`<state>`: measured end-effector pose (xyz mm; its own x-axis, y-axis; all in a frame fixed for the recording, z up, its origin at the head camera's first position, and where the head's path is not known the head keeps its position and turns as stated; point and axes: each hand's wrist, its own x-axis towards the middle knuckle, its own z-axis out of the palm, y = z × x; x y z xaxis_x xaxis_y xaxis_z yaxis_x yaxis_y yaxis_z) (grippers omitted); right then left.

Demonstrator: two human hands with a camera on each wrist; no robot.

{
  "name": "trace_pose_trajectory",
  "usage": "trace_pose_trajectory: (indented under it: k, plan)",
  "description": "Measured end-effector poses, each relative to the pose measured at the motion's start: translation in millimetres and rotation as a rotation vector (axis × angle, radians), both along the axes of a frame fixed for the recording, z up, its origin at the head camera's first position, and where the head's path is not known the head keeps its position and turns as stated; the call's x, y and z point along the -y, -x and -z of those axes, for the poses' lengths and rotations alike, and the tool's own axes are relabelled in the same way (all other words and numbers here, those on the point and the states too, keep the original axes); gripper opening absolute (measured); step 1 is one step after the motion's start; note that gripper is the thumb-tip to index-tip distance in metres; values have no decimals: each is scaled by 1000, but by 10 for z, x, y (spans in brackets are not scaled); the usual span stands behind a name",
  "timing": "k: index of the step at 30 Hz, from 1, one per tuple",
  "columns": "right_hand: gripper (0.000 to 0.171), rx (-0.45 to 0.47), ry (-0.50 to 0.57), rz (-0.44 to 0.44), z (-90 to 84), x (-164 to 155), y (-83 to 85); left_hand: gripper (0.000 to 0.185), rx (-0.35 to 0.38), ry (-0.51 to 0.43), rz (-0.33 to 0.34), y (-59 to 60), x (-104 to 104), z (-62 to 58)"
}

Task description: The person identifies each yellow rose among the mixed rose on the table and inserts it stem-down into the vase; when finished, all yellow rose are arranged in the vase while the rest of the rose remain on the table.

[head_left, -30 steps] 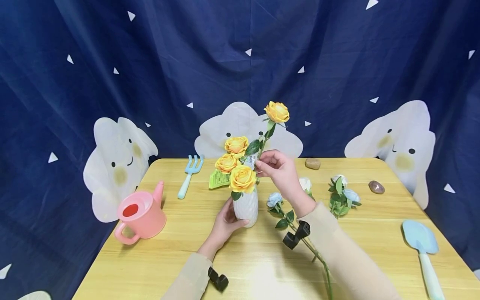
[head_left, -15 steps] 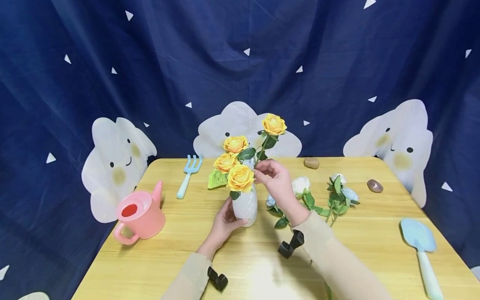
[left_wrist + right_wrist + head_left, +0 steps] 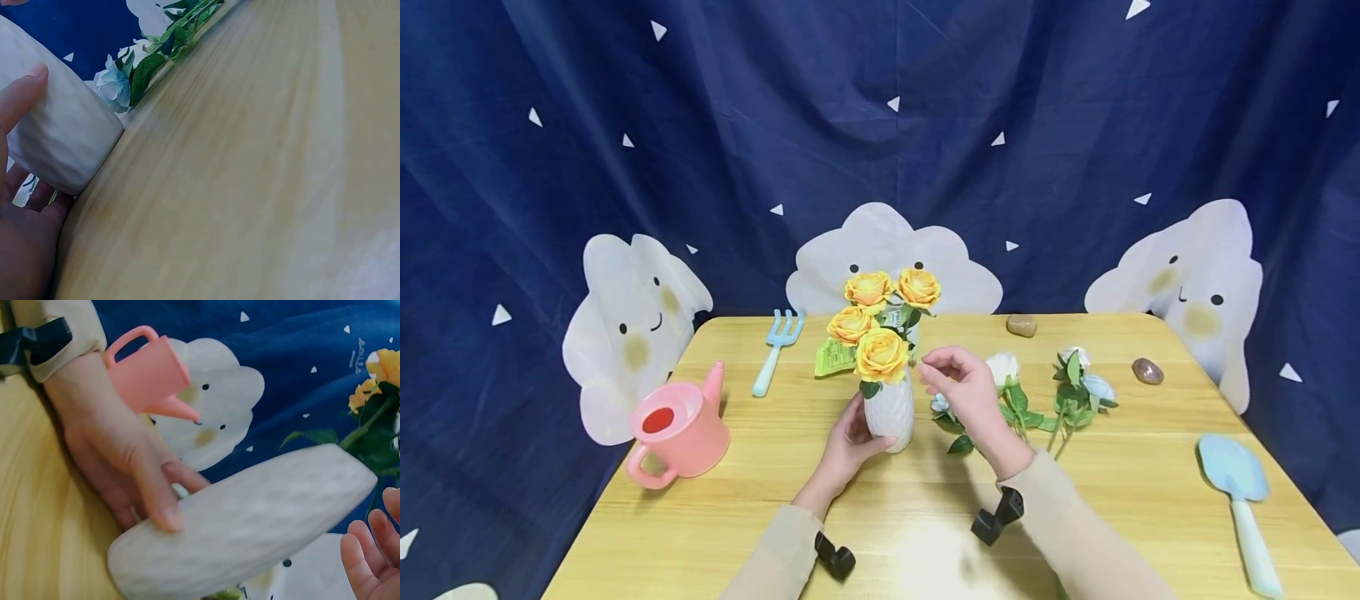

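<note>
A white textured vase (image 3: 889, 419) stands on the table, with several yellow roses (image 3: 882, 356) in it. My left hand (image 3: 842, 454) grips the vase low on its left side; in the left wrist view, the thumb (image 3: 24, 100) lies across the vase wall. At the back right of the bunch is one yellow rose (image 3: 919, 287), its bloom level with the rear one. My right hand (image 3: 972, 402) is just right of the vase mouth, fingers loosely bent, holding nothing. The right wrist view shows its fingertips (image 3: 357, 550) apart from the vase and stems.
White and blue flowers (image 3: 1003, 368) lie right of the vase, partly behind my right forearm, beside another bunch (image 3: 1078, 396). A pink watering can (image 3: 688, 433) and blue fork (image 3: 772, 357) stand left. A green packet (image 3: 833, 358), two stones (image 3: 1021, 325) and a blue shovel (image 3: 1236, 475) surround them.
The yellow rose in my right hand has gone down into the vase, and the hand has let go and drawn back right and down. The left hand stays on the vase.
</note>
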<state>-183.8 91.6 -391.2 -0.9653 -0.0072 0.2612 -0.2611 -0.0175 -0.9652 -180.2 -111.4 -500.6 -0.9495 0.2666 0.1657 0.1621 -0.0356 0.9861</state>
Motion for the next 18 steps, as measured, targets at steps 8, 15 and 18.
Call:
trace_pose_trajectory:
  k: [8, 15, 18]
  plan:
    - [19, 63, -46, 24, 132, -256, -85, 87, 3, -8, -16, -11, 11, -4]
    - [22, 102, -99, 42, 271, -664, -164, 79, 38, -26, -22, -31, 75, -74]
    - [24, 83, -154, 80, 332, -886, -207, 83, 48, 8, -18, -21, 195, -116]
